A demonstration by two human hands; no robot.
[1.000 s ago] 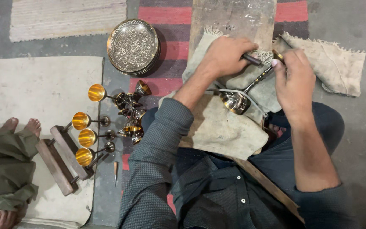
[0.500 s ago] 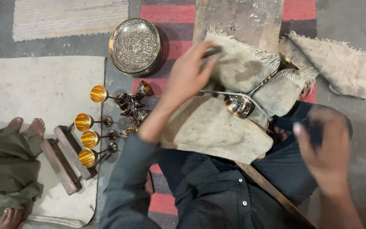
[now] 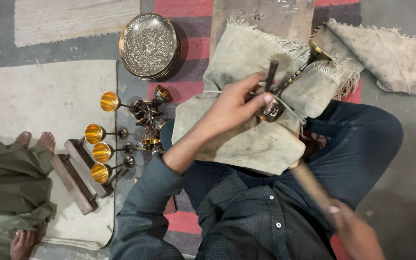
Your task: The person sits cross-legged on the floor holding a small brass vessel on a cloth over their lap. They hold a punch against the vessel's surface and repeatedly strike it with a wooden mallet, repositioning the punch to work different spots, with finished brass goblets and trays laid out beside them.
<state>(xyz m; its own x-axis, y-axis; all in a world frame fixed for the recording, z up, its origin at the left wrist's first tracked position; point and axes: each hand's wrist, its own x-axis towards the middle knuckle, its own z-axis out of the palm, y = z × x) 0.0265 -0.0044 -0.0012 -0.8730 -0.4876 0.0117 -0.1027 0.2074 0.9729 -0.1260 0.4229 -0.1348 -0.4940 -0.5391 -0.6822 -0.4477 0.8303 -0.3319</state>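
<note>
A seated worker's left hand [image 3: 234,103] pinches a short dark punch [image 3: 270,74] upright between thumb and fingertips, its tip set against the bowl of a brass goblet [image 3: 285,94] that lies on its side over a frayed grey cloth [image 3: 246,139] spread across the lap. The goblet's stem runs up and to the right, its foot near the cloth's upper right edge. The right hand [image 3: 355,231], blurred at the lower right, is closed round the wooden handle of a hammer [image 3: 311,185] whose head cannot be made out. The goblet under the punch looks to be the piece in work, with its pattern seemingly unfinished, though the detail is too small to read. To the left of the worker's knee, on the floor at the right edge of a pale mat [image 3: 49,101], four goblets [image 3: 103,151] lie on their sides with their gilt bowls showing, and a small huddle of further goblets [image 3: 150,120] sits just beside them; whether these are finished or waiting cannot be told. Two wooden blocks [image 3: 75,175] rest on the mat by the lowest goblets. A round engraved metal tray [image 3: 149,45] sits on the striped rug [image 3: 188,9] near the top, its surface fully patterned. A second cloth [image 3: 386,55] lies at the upper right, and another person's bare feet [image 3: 34,140] rest at the mat's left edge.
</note>
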